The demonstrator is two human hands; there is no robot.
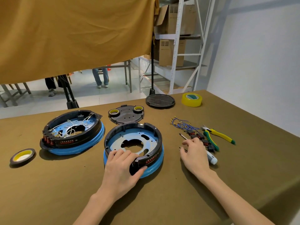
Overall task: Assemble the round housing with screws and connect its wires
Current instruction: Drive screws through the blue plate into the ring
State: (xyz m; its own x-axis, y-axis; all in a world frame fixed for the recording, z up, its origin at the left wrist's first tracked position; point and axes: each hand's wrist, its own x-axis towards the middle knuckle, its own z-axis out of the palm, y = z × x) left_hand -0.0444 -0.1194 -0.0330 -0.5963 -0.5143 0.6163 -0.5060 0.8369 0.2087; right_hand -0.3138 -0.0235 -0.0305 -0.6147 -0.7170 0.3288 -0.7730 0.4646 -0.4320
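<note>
Leftmost, a roll of dark tape with a yellow core lies flat on the olive-brown table. Next, a wired round housing, black ring on a blue base, holds white wires and red connectors at its near-left rim. Centre: the round housing under assembly, black ring on a blue base with a pale blue plate inside, stands near the table's front. The left hand grips its near rim, fingers curled over the top into the ring, thumb against the outer wall. Behind it lies a dark cover plate carrying two small tape rolls; further back-right, a black round lid. Right of centre, the right hand rests on the table with fingers bent downward, fingertips beside a small screw; whether it pinches anything cannot be told. A screwdriver lies partly under that hand. Beyond: blue wires with terminals, red-black connectors, yellow-green pliers. Far back, a yellow tape roll.
</note>
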